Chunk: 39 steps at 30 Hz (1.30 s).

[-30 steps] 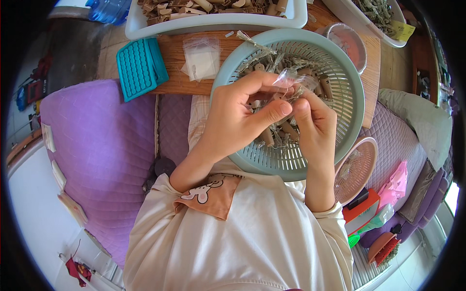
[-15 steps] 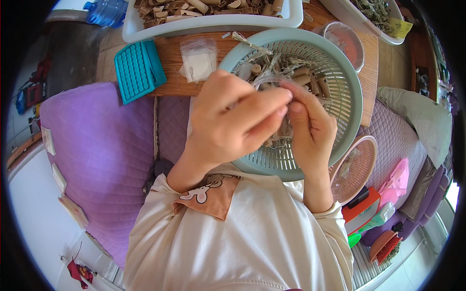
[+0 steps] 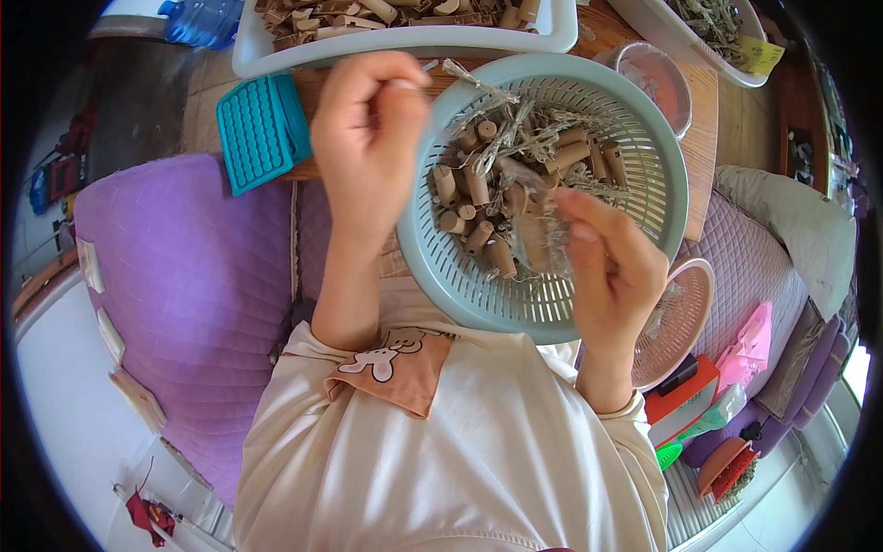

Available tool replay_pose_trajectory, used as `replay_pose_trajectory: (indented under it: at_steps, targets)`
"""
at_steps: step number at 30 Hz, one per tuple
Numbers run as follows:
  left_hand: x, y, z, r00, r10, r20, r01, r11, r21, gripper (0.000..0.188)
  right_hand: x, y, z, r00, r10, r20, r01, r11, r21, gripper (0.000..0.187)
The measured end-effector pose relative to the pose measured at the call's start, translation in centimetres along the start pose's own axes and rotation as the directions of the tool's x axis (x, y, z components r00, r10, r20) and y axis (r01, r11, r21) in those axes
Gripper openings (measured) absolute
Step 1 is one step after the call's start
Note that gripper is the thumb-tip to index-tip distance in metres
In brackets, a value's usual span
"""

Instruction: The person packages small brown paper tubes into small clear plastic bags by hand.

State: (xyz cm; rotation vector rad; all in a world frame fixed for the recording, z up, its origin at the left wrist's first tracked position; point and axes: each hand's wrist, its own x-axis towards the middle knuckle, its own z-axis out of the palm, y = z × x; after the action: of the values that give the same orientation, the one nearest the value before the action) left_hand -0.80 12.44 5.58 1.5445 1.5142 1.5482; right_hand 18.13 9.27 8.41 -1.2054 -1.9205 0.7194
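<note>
My right hand [image 3: 614,262] pinches a clear plastic bag [image 3: 535,235] between thumb and fingers. This bag hangs over the right-centre of a grey-green slotted basket [image 3: 660,193], and what is inside it cannot be made out. Below lie several short brown cylinders [image 3: 478,237] and bundles of dried, greyish plant stems [image 3: 522,129]. My left hand [image 3: 372,138] is raised left of the basket, over the wooden table, slightly blurred. Its fingers curl in toward the thumb, and anything between them is hidden. Where the hand is, the table surface is mostly covered.
A white tub [image 3: 405,51] of brown pieces stands at the back. Teal moulded trays [image 3: 258,138] lie left on the table. A clear round container [image 3: 655,83] and another white tub [image 3: 681,41] stand at back right. A pink basket [image 3: 676,340] is low on the right.
My hands were together over the basket at the clear bag. The left has moved away to the far left, covering the small flat bags; the right has shifted slightly right with its bag.
</note>
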Motion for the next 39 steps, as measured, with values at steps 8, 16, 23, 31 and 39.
replay_pose_trajectory:
  at_steps: [8,16,23,31,39]
  targets:
    - [-2.1,2.3,1.5,0.922,-0.128,0.365,0.337,0.731,-0.594,0.01,0.1,0.7,-0.1,0.961,0.263,-0.089,-0.148,0.756,0.637,0.019]
    - [-2.3,2.8,2.3,0.834,-0.177,0.523,0.368,0.885,-0.287,0.009,-0.3,0.2,0.0,0.921,0.383,0.078,-0.28,0.507,0.815,0.024]
    - [-2.6,3.7,3.0,0.952,0.244,0.182,-0.227,0.968,-0.112,0.008,-1.2,0.2,0.7,0.844,0.47,0.257,-0.215,-0.142,0.966,0.019]
    - [-3.1,2.4,2.5,0.708,0.635,0.31,-0.701,0.687,0.193,0.024,-1.2,0.6,-0.1,0.85,0.467,0.245,-0.305,0.057,0.951,0.023]
    - [-1.8,-0.7,-2.1,0.838,0.464,0.288,-0.535,0.803,0.263,0.018,-8.1,7.7,-13.3,0.755,0.499,-0.426,-0.655,0.545,-0.523,0.03]
